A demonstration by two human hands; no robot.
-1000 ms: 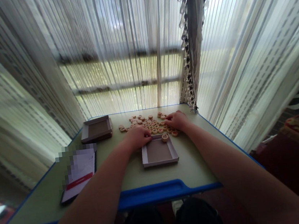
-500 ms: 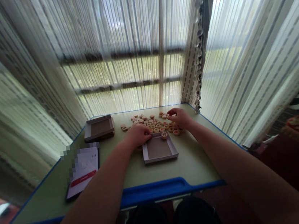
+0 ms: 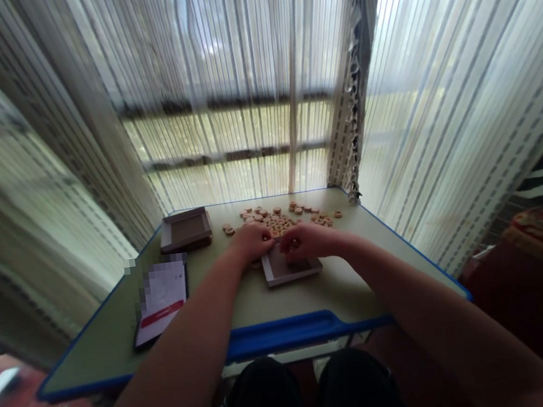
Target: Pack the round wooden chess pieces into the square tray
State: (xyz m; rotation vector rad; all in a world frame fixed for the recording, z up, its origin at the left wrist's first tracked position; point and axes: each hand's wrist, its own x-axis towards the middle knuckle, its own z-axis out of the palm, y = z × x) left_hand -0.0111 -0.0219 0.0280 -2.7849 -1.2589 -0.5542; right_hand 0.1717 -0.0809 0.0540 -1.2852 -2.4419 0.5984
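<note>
My left hand (image 3: 253, 240) is closed at the far left corner of a shallow cardboard box (image 3: 293, 277), thumb and fingers on its rim. Over the inside of this box is my right hand (image 3: 308, 241), fingers curled in a pinch. Whatever those fingers hold is hidden, and so is the box's far right corner. Just beyond both hands lie many round wooden Chinese chess pieces (image 3: 274, 221), loosely spread, several with carved marks facing up.
Another shallow box (image 3: 185, 228) sits at the table's back left. A tablet (image 3: 162, 299) with a lit screen lies nearer on the left. The table (image 3: 352, 296) has a blue rim and a blue front groove (image 3: 282, 334). Striped sheer curtains (image 3: 233, 50) hang behind.
My right hand has come from the back right pieces to above the box. My left hand stays at the box corner. The piece seen inside the box is now covered by my right hand.
</note>
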